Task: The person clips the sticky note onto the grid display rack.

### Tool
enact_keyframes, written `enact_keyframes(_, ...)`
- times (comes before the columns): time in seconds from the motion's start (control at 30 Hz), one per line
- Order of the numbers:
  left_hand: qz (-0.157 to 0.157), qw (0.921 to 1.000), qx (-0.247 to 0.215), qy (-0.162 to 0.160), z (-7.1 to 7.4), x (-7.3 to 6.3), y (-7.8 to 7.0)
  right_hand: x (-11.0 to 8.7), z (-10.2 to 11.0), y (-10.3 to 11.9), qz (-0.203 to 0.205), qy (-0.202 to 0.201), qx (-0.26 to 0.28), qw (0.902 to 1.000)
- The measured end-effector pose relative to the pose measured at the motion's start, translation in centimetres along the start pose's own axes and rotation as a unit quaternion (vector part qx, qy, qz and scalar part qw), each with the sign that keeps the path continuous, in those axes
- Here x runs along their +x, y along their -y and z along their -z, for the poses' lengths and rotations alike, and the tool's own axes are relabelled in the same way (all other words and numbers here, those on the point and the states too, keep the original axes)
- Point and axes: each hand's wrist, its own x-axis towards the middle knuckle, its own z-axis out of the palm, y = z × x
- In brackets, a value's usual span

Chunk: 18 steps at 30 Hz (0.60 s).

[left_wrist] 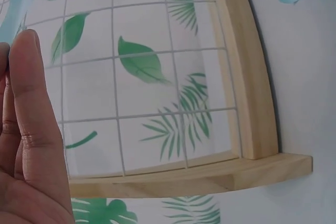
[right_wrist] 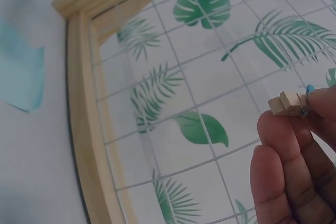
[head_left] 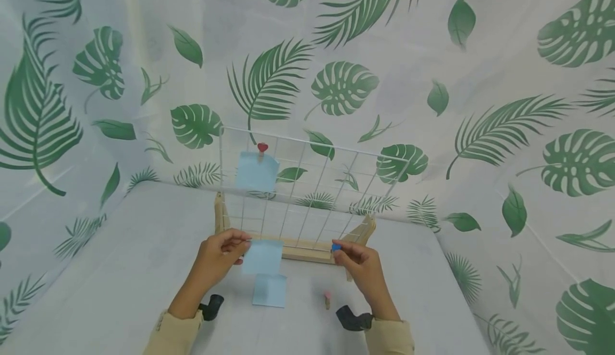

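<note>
My left hand (head_left: 223,252) pinches a light-blue paper note (head_left: 264,257) by its upper left corner, in front of the wire grid's lower edge. Between thumb and fingers, my right hand (head_left: 357,259) holds a small wooden clothespin (right_wrist: 286,103) with a blue decoration (head_left: 336,247). The white wire grid (head_left: 300,189) stands upright in a wooden base (head_left: 307,251). Another blue note (head_left: 257,172) hangs at the grid's upper left from a clothespin with a red heart (head_left: 262,147).
More light-blue paper (head_left: 269,291) lies on the white table (head_left: 173,227), below the held note. To its right is a small clothespin with a pink top (head_left: 328,297). Wooden side supports (head_left: 362,232) flank the grid, and a leaf-printed cloth (head_left: 403,77) hangs behind.
</note>
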Motion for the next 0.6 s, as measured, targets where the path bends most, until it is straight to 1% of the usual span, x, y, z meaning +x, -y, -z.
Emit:
enact_keyframes(0.2, -0.004, 1.0, 0.003, 0.005, -0.08, 0.35, -0.49, 0.35, 0.07, 0.44, 0.002, -0.005, 0.002, 1.0)
enact_keyframes(0.4, 0.003, 1.0, 0.006, 0.005, -0.46, 0.77, -0.67, 0.6, 0.37, 0.69, 0.013, -0.011, 0.0, 0.9999)
enact_keyframes(0.6, 0.0, 0.9999, 0.009, 0.005, -0.65, 1.03, -0.99, 0.79, 0.67, 0.82, 0.026, -0.004, 0.013, 0.9996)
